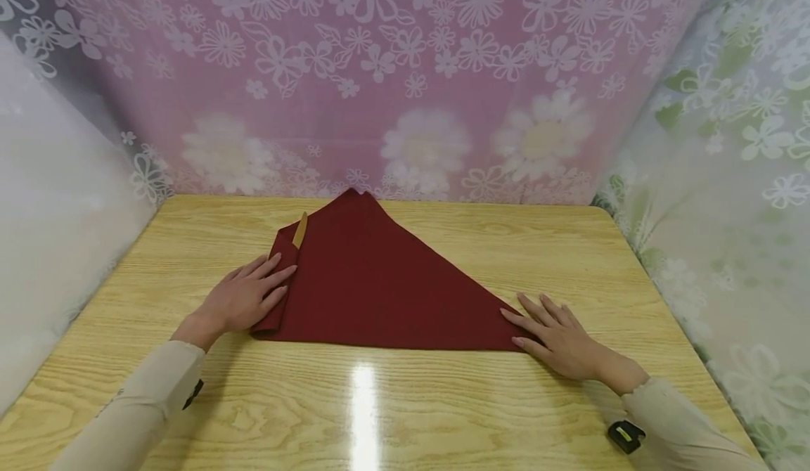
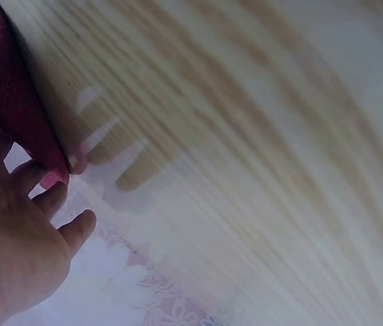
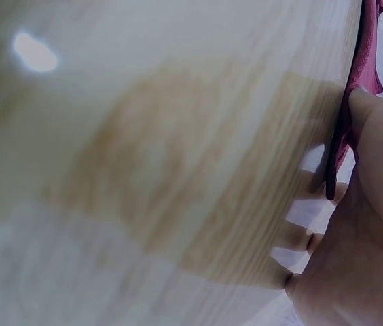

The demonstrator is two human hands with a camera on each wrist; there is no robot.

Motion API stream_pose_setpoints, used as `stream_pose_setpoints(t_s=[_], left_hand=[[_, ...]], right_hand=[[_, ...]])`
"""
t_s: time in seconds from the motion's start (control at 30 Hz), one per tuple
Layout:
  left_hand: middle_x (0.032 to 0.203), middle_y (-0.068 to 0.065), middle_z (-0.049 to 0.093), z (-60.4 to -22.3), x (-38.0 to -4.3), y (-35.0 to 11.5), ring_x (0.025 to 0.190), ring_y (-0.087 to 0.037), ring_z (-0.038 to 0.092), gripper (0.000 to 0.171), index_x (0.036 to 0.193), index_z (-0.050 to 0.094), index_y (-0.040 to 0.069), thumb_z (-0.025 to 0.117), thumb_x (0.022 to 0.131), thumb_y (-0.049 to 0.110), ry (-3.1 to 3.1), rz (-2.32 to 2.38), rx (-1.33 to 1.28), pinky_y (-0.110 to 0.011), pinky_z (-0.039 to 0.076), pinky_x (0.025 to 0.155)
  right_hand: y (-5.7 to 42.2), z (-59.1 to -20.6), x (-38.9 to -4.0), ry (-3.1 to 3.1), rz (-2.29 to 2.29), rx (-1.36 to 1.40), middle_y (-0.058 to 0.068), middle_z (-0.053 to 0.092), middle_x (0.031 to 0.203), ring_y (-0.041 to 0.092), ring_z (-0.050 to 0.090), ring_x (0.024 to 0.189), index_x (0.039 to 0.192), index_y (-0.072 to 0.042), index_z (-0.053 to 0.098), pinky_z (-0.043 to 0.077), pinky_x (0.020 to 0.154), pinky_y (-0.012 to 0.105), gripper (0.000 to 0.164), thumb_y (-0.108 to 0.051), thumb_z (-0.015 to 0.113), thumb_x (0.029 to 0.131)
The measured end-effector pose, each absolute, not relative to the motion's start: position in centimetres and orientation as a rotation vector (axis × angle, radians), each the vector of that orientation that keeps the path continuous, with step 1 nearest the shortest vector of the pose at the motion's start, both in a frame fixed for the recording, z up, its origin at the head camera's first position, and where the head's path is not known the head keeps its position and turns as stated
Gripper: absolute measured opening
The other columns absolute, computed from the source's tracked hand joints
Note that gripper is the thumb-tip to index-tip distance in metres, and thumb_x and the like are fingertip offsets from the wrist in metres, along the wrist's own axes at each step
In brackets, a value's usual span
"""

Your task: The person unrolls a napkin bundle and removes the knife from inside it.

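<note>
A dark red cloth napkin (image 1: 392, 281) lies folded into a rough triangle on the table, its peak at the back. Its left side is turned over into a narrow flap, and out of the top of that flap sticks a tan, blade-shaped piece like a wooden knife (image 1: 301, 230); the rest of it is hidden in the cloth. My left hand (image 1: 243, 295) rests on the flap with fingers spread. On the cloth's right corner lie the fingers of my right hand (image 1: 563, 337), also spread. Both wrist views show the hands (image 2: 22, 238) (image 3: 361, 231) at the cloth's edge.
The wood-grain table (image 1: 285, 408) reflects a bright strip of light near its front. A pink flowered sheet (image 1: 354, 105) hangs behind its back edge. Pale flowered sheets (image 1: 728, 246) stand along the sides. A small black device (image 1: 626, 436) is at the right wrist.
</note>
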State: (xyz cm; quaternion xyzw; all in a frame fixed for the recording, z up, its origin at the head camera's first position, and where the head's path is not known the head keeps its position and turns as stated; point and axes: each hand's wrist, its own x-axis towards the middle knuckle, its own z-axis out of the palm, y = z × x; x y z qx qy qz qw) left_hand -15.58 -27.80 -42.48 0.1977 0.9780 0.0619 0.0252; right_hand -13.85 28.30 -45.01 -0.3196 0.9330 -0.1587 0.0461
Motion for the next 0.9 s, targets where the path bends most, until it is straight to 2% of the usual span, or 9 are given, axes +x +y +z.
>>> stream_pose_setpoints(t_s=[0.13,0.27,0.4,0.6,0.9], left_hand=[[0.150,-0.020,0.032,-42.4,-15.6,-27.0,0.139,-0.036,0.023,0.049,0.142,0.049,0.013,0.051,0.098,0.035,3.062,0.166,0.662,-0.057,0.027,0.106],[0.150,-0.019,0.033,-42.2,-15.6,-26.0,0.139,-0.034,0.025,0.049,0.138,0.053,0.011,0.056,0.095,0.033,3.092,0.134,0.727,-0.055,0.028,0.106],[0.150,-0.019,0.033,-42.1,-15.8,-25.4,0.138,-0.035,0.026,0.046,0.134,0.057,0.009,0.057,0.092,0.028,3.099,0.137,0.728,-0.055,0.029,0.105],[0.144,-0.021,0.040,-41.9,-16.1,-25.5,0.135,-0.036,0.031,0.038,0.121,0.061,0.008,0.060,0.085,0.021,3.125,0.101,0.695,-0.056,0.033,0.102],[0.144,-0.021,0.040,-42.1,-16.5,-25.7,0.135,-0.037,0.030,0.037,0.119,0.062,0.009,0.059,0.085,0.023,3.116,0.088,0.643,-0.056,0.030,0.103]], right_hand=[[27.6,-44.1,-13.4,2.838,-0.465,-0.950,0.023,0.025,0.152,0.057,0.014,0.133,0.146,-0.021,0.043,0.013,0.094,0.077,0.048,-0.033,0.051,0.100],[27.5,-43.8,-13.4,2.831,-0.427,-0.927,0.022,0.024,0.153,0.055,0.013,0.135,0.146,-0.022,0.042,0.013,0.096,0.076,0.048,-0.034,0.049,0.100],[27.6,-44.1,-13.4,2.841,-0.434,-0.932,0.022,0.024,0.152,0.055,0.014,0.134,0.147,-0.022,0.042,0.013,0.096,0.076,0.049,-0.034,0.049,0.100],[27.7,-44.5,-13.4,2.874,-0.478,-0.958,0.021,0.025,0.152,0.055,0.014,0.134,0.146,-0.023,0.043,0.011,0.095,0.076,0.048,-0.032,0.051,0.100],[27.4,-43.9,-13.4,2.848,-0.426,-0.907,0.021,0.023,0.153,0.054,0.012,0.135,0.146,-0.020,0.042,0.011,0.097,0.075,0.048,-0.034,0.048,0.101]])
